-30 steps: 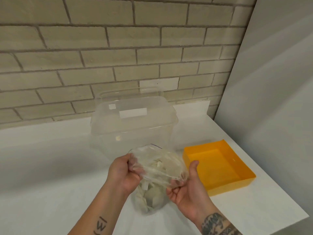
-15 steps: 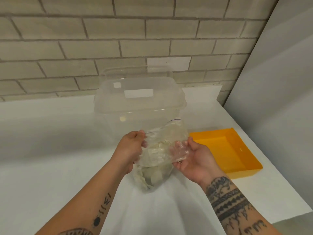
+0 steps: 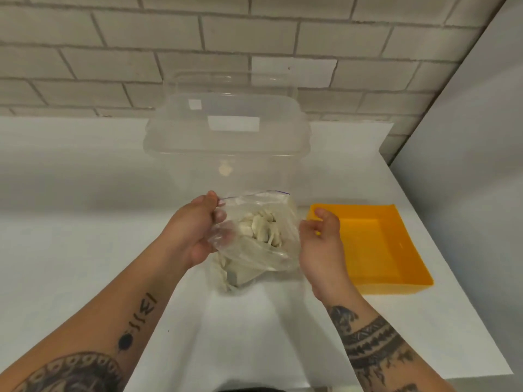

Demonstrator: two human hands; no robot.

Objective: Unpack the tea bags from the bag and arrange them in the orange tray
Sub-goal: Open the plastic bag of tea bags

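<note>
A clear zip bag [image 3: 254, 250] full of pale tea bags [image 3: 260, 227] stands on the white table in front of me, its mouth pulled wide. My left hand [image 3: 195, 233] pinches the left edge of the bag's mouth between thumb and fingers. My right hand [image 3: 319, 239] pinches the right edge, fingers curled on the plastic. The orange tray [image 3: 407, 281] lies just right of my right hand, with nothing inside it.
A large clear plastic box [image 3: 226, 142] with its lid on stands right behind the bag. A brick wall runs along the back, and a grey panel closes the right side. The table's right edge lies just past the tray.
My hands have drawn apart and the bag's mouth is now stretched wider, showing the tea bags inside. The view has tilted down and moved closer.
</note>
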